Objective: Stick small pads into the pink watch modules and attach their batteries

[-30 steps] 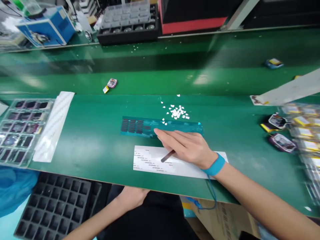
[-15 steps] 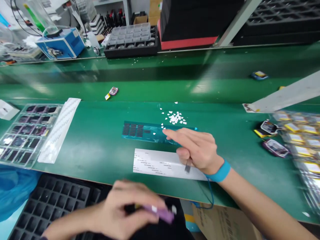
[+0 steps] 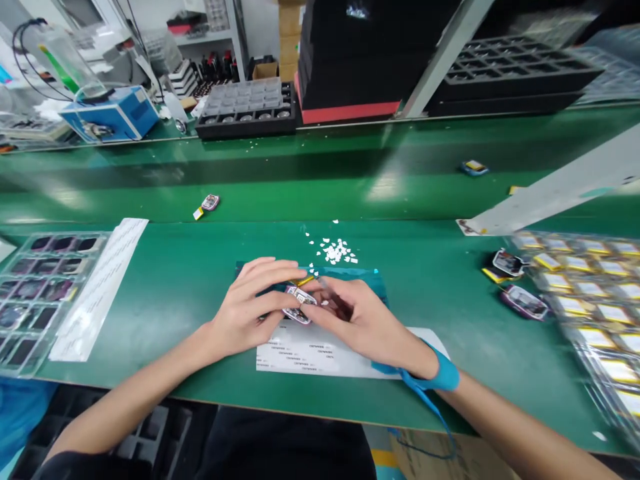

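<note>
My left hand (image 3: 247,308) grips a small pink-rimmed device (image 3: 299,298) with a yellow tab, held just above the bench. My right hand (image 3: 367,323), with a blue wrist strap (image 3: 443,377), meets it from the right. Its fingers are closed on a thin tool (image 3: 321,282) whose tip is at the device. Both hands hover over a teal sheet (image 3: 374,277) of dark pads and a white label sheet (image 3: 320,357). A small heap of white paper scraps (image 3: 335,252) lies just beyond the hands.
A clear tray (image 3: 35,287) of dark parts and a white strip (image 3: 100,280) lie at left. Loose devices (image 3: 520,300) and clear trays with yellow parts (image 3: 595,293) lie at right. One device (image 3: 207,203) rests on the belt. A black tray (image 3: 245,113) and a blue box (image 3: 110,117) stand behind.
My left hand came up from below the bench with the small device and brought it to the centre. My right hand moved left to meet it.
</note>
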`<state>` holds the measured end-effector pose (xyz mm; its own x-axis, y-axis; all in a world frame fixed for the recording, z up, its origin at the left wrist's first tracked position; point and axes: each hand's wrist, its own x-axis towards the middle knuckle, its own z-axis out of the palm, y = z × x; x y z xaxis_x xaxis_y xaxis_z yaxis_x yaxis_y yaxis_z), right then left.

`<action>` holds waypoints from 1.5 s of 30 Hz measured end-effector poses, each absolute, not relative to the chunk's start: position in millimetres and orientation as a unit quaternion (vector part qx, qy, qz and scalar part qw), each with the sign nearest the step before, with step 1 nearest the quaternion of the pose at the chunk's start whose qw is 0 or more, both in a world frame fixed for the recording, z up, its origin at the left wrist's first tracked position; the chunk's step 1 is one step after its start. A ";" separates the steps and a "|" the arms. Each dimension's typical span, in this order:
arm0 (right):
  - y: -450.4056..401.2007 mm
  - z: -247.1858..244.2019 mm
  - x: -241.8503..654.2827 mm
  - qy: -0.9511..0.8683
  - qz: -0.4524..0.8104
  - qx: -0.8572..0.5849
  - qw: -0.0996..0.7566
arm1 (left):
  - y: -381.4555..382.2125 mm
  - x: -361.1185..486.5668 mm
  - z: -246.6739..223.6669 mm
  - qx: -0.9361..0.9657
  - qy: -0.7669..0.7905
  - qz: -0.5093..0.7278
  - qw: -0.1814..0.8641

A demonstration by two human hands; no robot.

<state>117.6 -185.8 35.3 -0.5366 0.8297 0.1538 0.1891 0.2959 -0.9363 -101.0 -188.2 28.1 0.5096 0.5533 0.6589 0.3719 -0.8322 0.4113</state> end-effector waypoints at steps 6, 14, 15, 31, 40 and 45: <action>-187.4 29.3 118.5 -0.803 0.328 -0.353 0.351 | -196.5 -96.1 24.7 0.831 0.310 0.393 0.243; -194.3 25.3 116.8 -0.809 0.265 -0.382 0.359 | -192.8 -95.1 12.3 0.846 0.324 0.383 0.179; -195.2 25.2 116.7 -0.801 0.270 -0.387 0.368 | -194.3 -93.8 13.0 0.828 0.344 0.395 0.199; -195.1 24.9 120.4 -0.840 0.100 -0.376 0.379 | -205.2 -85.4 20.7 0.589 0.443 0.396 0.548; -200.9 14.8 121.9 -0.871 0.027 -0.330 0.362 | -211.0 -83.4 18.6 0.612 0.448 0.388 0.524; -204.3 9.2 129.0 -0.907 -0.023 -0.283 0.312 | -214.4 -84.2 19.7 0.602 0.434 0.369 0.559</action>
